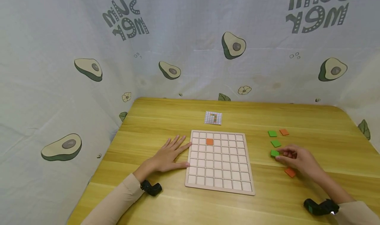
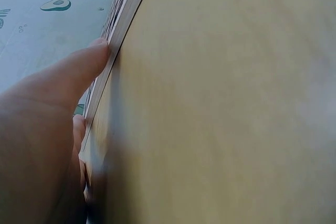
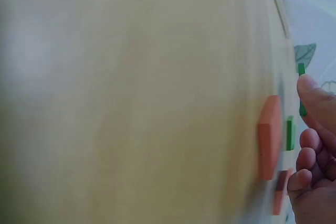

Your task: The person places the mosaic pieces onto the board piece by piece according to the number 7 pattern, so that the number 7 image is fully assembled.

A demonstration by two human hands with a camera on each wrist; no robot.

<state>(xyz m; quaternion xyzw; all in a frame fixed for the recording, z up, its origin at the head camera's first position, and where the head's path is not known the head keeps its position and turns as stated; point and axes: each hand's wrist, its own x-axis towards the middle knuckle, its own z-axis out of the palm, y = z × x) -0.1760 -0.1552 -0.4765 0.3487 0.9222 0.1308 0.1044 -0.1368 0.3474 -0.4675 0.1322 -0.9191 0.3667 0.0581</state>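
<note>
A square wooden grid board (image 1: pixel 219 188) lies in the middle of the table, with one orange tile (image 1: pixel 209 141) in a cell of its second row. My left hand (image 1: pixel 170 155) lies spread on the table, thumb and a fingertip touching the board's left edge; the left wrist view shows the thumb against that edge. Right of the board, my right hand (image 1: pixel 300 159) pinches a green tile (image 1: pixel 274 153) between thumb and index finger. In the right wrist view this tile (image 3: pixel 302 109) is raised off the table, other fingers curled.
Beyond the board lies a small pattern card (image 1: pixel 213 118). Around the right hand are two green tiles (image 1: pixel 275 143), an orange tile (image 1: pixel 284 132) farther back and another orange tile (image 1: pixel 290 172) nearer. A printed curtain (image 1: pixel 196 53) hangs behind the wooden table (image 1: pixel 166 116).
</note>
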